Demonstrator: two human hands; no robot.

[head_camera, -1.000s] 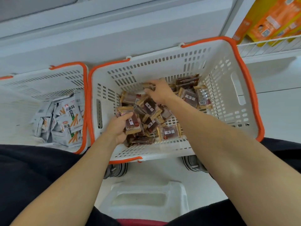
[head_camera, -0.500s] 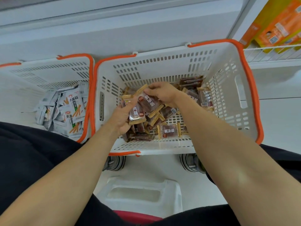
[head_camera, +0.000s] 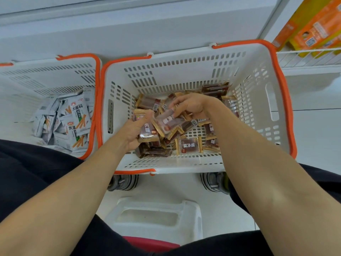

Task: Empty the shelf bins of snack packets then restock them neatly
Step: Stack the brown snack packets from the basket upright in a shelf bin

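- Two white baskets with orange rims sit side by side on the white floor, in front of a white shelf unit.
- The big basket [head_camera: 258, 85] is in the middle. The brown snack packets [head_camera: 190, 145] lie in a loose pile on its bottom, more toward the near wall.
- Both hands reach down into the big basket.
- The left hand [head_camera: 135, 129] is curled around a small stack of brown packets [head_camera: 148, 132], with the thumb on top.
- The right hand [head_camera: 190, 104] pinches one clear-fronted brown packet [head_camera: 168, 120] with its fingertips. This packet is tilted and rests against the stack in the left hand.
- A few dark packets [head_camera: 215, 89] lie by the far wall of the big basket, behind the right hand.
- The small basket [head_camera: 55, 71] is on the left, just beside the big one. It holds white packets [head_camera: 77, 117] with orange sticks drawn on them.
- Orange and yellow boxes [head_camera: 313, 28] stand on a wire shelf at the top right.
- A white stool [head_camera: 158, 217] sits on the floor near the person, between the arms.
- Two grey shoes [head_camera: 123, 182] peek out from under the near edge of the big basket.
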